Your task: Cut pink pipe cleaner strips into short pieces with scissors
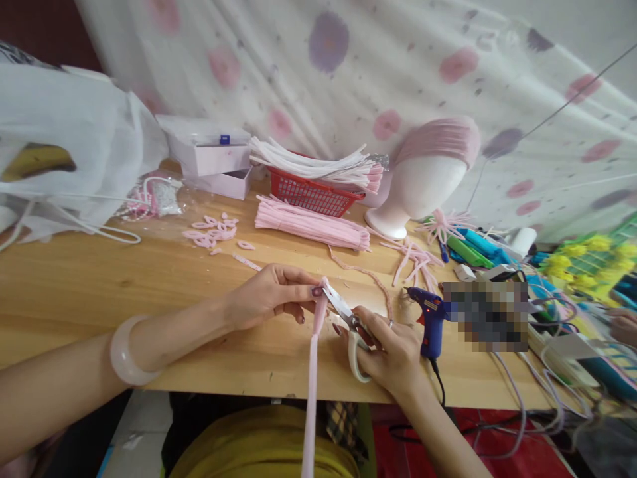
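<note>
My left hand, with a pale bangle on its wrist, pinches the top end of a pink fuzzy strip. The strip hangs down past the table's front edge, and a narrowing shows partway along it. In my right hand are scissors with white handles. Their blades point up and left and reach the strip's top end, right by my left fingertips. Whether the blades are cutting into it I cannot tell. Several small pink loops lie on the table beyond my left hand.
Close to my right hand stands a blue glue gun with its cord. Farther back are a pink stem bundle, a red basket and a white foam head. Cables and craft pieces crowd the right, where another person's hand shows.
</note>
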Demonstrator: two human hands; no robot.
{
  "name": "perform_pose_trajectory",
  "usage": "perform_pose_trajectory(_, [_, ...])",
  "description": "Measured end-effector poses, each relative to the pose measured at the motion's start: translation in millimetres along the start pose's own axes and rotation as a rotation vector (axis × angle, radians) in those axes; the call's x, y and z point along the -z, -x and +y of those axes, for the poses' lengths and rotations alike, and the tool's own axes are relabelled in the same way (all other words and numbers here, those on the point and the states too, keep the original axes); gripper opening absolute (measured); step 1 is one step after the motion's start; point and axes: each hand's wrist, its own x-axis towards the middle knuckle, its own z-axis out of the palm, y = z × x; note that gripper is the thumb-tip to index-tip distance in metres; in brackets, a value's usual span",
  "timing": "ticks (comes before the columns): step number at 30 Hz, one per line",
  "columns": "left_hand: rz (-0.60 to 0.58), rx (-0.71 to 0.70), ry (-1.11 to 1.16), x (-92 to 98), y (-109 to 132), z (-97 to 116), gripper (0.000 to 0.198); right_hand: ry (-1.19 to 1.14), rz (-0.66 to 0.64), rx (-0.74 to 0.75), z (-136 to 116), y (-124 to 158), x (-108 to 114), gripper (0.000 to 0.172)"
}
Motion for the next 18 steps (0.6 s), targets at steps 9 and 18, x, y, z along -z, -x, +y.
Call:
perform_pose_trajectory(9, [0.006, 0.017, 0.000, 0.7, -0.2, -1.2, 0.012, -0.009, 0.054, -0.057, -1.3, -1.1, 1.0, 0.009])
perform_pose_trajectory(18, [0.036, 0.078, -0.080, -4.4, -0.8, -4.8, 0.030, -0.066, 0.053, -0.223, 2.5, 2.6, -1.7, 0.008])
